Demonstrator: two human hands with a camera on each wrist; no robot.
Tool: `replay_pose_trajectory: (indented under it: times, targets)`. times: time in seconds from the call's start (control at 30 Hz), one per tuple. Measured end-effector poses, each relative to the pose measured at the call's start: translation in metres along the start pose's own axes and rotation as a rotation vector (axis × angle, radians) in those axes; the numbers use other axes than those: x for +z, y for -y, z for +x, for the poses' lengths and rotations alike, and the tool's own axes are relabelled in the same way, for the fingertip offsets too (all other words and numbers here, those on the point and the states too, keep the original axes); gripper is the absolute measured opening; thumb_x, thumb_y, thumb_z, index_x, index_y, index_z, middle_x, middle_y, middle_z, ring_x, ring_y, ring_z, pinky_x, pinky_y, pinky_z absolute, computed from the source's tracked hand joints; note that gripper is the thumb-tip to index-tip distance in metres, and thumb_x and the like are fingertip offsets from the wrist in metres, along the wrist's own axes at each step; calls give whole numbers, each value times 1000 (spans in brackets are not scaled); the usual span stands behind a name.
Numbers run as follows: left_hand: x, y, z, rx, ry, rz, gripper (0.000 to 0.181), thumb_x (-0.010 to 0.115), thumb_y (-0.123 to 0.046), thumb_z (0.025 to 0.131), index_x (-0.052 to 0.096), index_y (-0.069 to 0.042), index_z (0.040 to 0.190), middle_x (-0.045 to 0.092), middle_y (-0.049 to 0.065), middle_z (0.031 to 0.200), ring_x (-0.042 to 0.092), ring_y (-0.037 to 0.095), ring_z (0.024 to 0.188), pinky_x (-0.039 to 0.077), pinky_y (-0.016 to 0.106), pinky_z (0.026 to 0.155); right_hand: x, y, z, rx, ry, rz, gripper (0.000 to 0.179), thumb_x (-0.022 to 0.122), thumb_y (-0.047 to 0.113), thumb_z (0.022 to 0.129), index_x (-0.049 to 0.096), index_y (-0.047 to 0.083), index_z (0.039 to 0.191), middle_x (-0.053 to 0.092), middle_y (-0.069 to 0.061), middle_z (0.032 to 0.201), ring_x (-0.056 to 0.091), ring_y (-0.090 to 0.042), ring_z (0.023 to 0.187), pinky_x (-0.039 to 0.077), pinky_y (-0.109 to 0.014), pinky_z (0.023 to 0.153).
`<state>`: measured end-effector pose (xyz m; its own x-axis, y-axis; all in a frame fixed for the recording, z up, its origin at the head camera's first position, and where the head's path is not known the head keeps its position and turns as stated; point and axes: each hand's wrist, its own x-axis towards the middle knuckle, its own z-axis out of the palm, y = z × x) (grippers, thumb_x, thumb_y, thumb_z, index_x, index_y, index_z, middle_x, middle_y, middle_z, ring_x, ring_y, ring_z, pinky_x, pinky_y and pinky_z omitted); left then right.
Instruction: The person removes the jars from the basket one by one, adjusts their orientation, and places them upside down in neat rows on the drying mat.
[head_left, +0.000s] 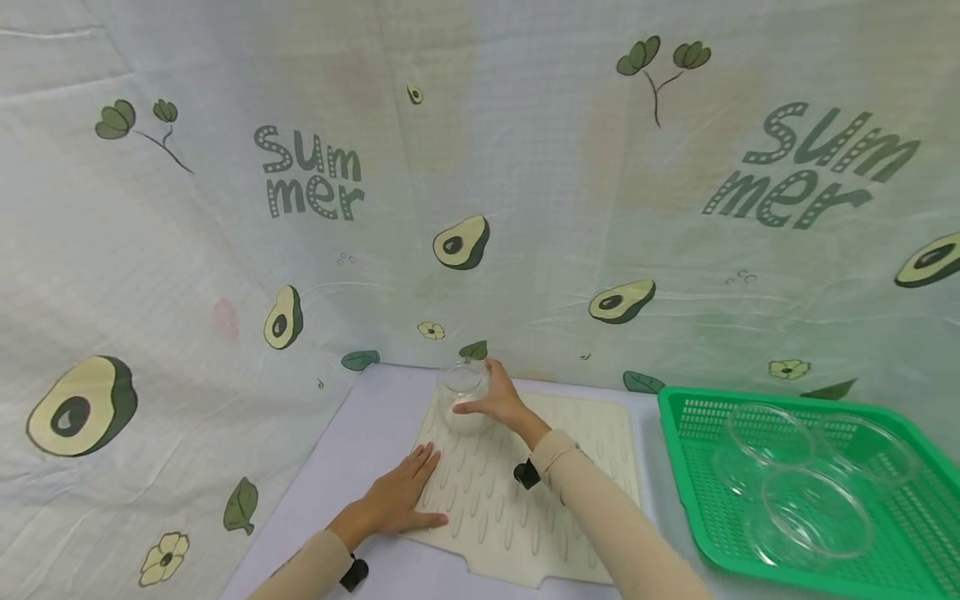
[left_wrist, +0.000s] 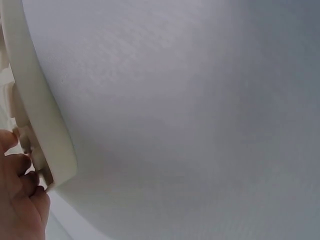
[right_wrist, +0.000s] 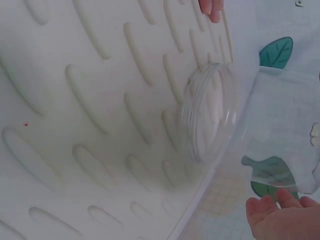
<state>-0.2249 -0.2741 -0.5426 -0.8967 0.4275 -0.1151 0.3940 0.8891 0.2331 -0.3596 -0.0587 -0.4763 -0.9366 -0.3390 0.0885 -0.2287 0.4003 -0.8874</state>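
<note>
My right hand (head_left: 498, 400) holds a clear round container (head_left: 462, 379) over the far left part of a cream ridged mat (head_left: 525, 500). In the right wrist view, the fingers of that hand (right_wrist: 282, 220) are at the side of the see-through container (right_wrist: 282, 125). A clear round dish-like piece (right_wrist: 210, 115) sits on the mat beside it; whether the two touch I cannot tell. With fingers extended, my left hand (head_left: 397, 496) rests at the mat's left edge. In the left wrist view, the left hand (left_wrist: 22, 200) is beside the mat's raised rim (left_wrist: 47, 120).
To the right stands a green plastic basket (head_left: 697, 517) with several clear round containers (head_left: 813, 512) inside. A printed white cloth (head_left: 525, 167) hangs behind and at the left of the pale tabletop (head_left: 330, 467).
</note>
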Motion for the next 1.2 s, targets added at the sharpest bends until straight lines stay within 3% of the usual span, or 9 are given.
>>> replay_pose_trajectory:
  times: [0.27, 0.53, 0.77, 1.0, 1.2]
  targets:
    - [0, 0, -1, 10, -2, 11, 109, 56, -75, 85, 24, 1, 157, 17, 21, 163, 17, 39, 149, 36, 55, 109, -24, 8, -2, 24, 7, 71, 114, 92, 23, 72, 18, 3, 157, 34, -18, 156, 32, -39, 142, 35, -54, 110]
    - [-1, 1, 0, 7, -17, 9, 110, 57, -75, 84, 24, 1, 156, 18, 21, 163, 17, 39, 149, 36, 54, 110, -60, 22, -8, -15, 42, 96, 111, 90, 24, 76, 17, 5, 158, 31, -16, 159, 26, -38, 145, 34, -56, 110]
    - [-1, 2, 1, 8, -18, 1, 110, 58, -75, 84, 24, 1, 157, 18, 21, 163, 17, 39, 149, 36, 54, 110, -93, 27, -18, -42, 61, 96, 109, 88, 25, 78, 18, 4, 158, 31, -17, 158, 28, -45, 142, 34, -56, 111]
    - [4, 0, 0, 7, -6, -40, 111, 61, -74, 83, 24, 1, 156, 18, 21, 163, 17, 39, 149, 35, 56, 110, -127, 26, -39, -64, 107, 48, 109, 87, 31, 79, 16, 6, 159, 29, -17, 159, 27, -45, 143, 33, -56, 112]
    - [7, 2, 1, -3, -18, -4, 113, 57, -78, 82, 24, 0, 157, 18, 20, 163, 17, 37, 149, 35, 53, 111, -157, 26, -61, -119, 139, 31, 106, 86, 33, 80, 19, 9, 158, 30, -15, 159, 26, -43, 144, 31, -57, 112]
